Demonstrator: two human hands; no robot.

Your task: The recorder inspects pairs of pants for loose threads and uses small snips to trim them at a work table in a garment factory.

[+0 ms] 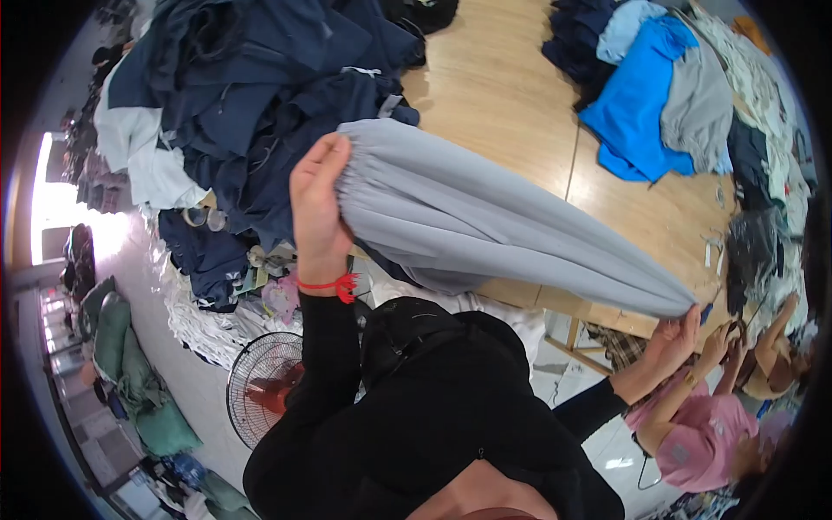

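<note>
A light grey garment with a gathered elastic edge, which looks like a pair of trousers, is stretched slantwise above the wooden table. My left hand is closed on its gathered end, thumb and fingers pinching the elastic. At the far end, to the right and nearer me, the cloth narrows to a point that my right hand grips. Lengthwise folds run through the taut fabric between the two hands. A red string bracelet circles my left wrist.
Dark navy clothes are heaped at the left of the table. Blue and grey garments lie at the right, near small scissors. A fan stands on the floor by my left arm. A person in pink works at my right.
</note>
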